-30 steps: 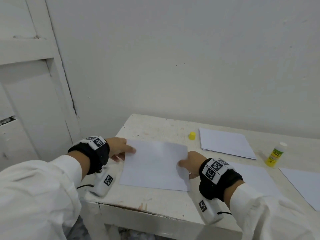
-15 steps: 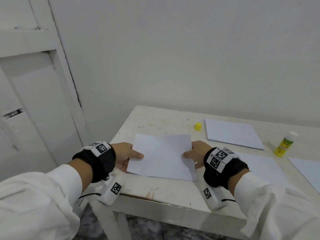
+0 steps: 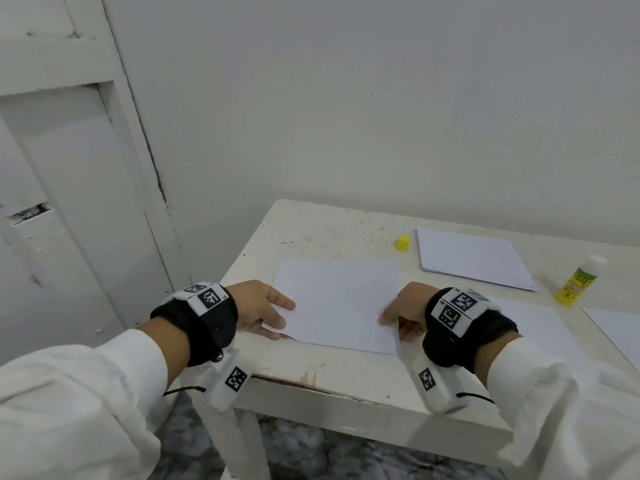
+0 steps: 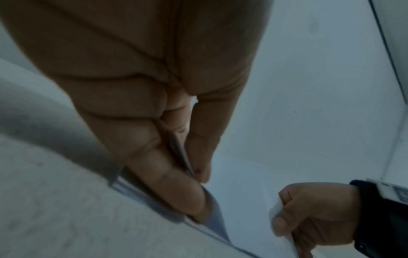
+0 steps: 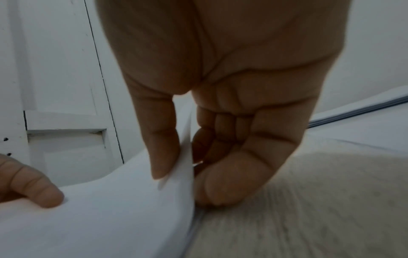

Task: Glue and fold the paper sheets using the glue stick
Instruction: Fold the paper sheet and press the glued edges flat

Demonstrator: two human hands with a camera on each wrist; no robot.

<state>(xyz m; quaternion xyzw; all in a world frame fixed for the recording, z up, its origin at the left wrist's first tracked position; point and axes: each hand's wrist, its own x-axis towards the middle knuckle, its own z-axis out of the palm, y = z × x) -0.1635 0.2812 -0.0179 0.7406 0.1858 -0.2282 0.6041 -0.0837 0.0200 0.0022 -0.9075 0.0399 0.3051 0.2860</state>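
A white paper sheet (image 3: 337, 299) lies near the front left corner of the white table (image 3: 332, 233). My left hand (image 3: 263, 311) pinches its near left edge between thumb and fingers; the left wrist view shows the paper edge (image 4: 183, 157) caught there. My right hand (image 3: 403, 315) pinches the near right edge, and in the right wrist view the paper (image 5: 123, 200) curves up between thumb and fingers. The glue stick (image 3: 576, 284) stands uncapped at the right. Its yellow cap (image 3: 402, 243) sits apart, behind the sheet.
A stack of white sheets (image 3: 472, 258) lies at the back of the table. More single sheets lie flat under my right wrist (image 3: 540, 327) and at the right edge (image 3: 620, 327). A white wall and a door (image 3: 69, 202) stand close behind and to the left.
Both hands have slid toward the sheet's near corners and pinched them, and the near edge has lifted off the table. The head view has tilted.
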